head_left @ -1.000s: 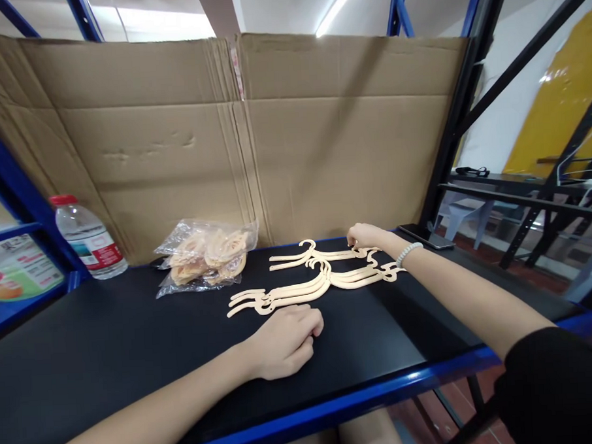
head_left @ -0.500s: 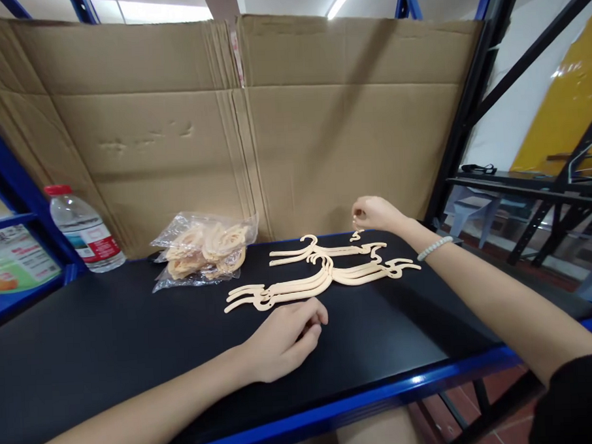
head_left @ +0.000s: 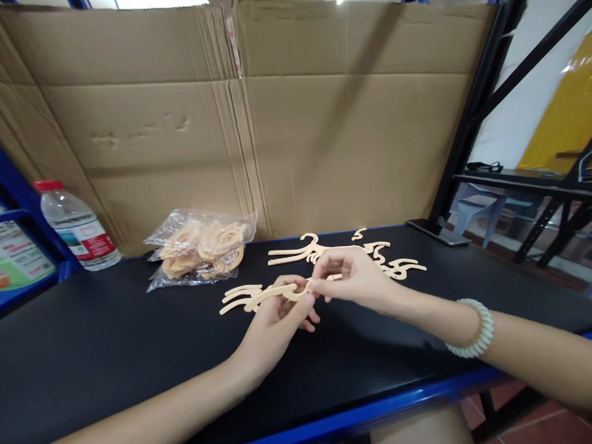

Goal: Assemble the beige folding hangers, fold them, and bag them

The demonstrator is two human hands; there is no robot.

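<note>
Left hand point(head_left: 278, 321): placed at the centre of the frame, with a pale curved piece point(head_left: 274, 293) grasped between thumb and fingers; some fingertips were covered by the thumb and the piece.
Right hand point(head_left: 357, 281): held just right of centre, its thumb and fingers pinched at the right end of the same piece; whether a second part was gripped there could not be made out.
Pale curved piece: held at mid-frame above the desk point(head_left: 135, 347); its left end was plainly shown, its right end was partly hidden among the fingers.
Hanger parts point(head_left: 287, 252): spread on the desk behind the hands, around the centre; the middle of the nearer group was blocked from view, so the parts could not be counted.
Small hooked piece point(head_left: 359, 234): set apart near the desk's back edge, right of centre.
Plastic bag point(head_left: 162, 236): seen left of centre, filled with pale pieces blurred by creased film.
Bottle point(head_left: 80, 228): stood upright at the left, its label too small to be read.
Dark flat object point(head_left: 438, 233): laid at the right, its upper face lacking visible detail.
Bracelet point(head_left: 472, 332): worn on the right wrist.
Desk: cut off at both sides.
</note>
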